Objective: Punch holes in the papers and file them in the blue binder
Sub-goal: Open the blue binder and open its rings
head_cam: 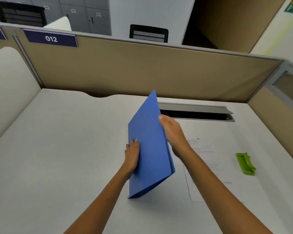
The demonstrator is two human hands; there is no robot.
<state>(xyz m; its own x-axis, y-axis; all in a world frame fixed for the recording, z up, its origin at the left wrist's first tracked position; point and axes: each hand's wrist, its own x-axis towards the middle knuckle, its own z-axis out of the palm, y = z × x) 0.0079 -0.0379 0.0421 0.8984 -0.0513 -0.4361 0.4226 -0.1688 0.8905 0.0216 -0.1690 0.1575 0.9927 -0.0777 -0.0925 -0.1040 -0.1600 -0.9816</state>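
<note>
blue binder (147,146) tilted above desk (57,149), left of papers (208,159) | left hand (132,156) flat on cover, right hand (173,132) grasps far edge | judged light, thin, flexy (support near spine)

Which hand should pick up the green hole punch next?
Probably the right hand. The hole punch and papers lie on that side of the desk, while the left hand is on the far side of the blue binder and can keep holding it.
</note>
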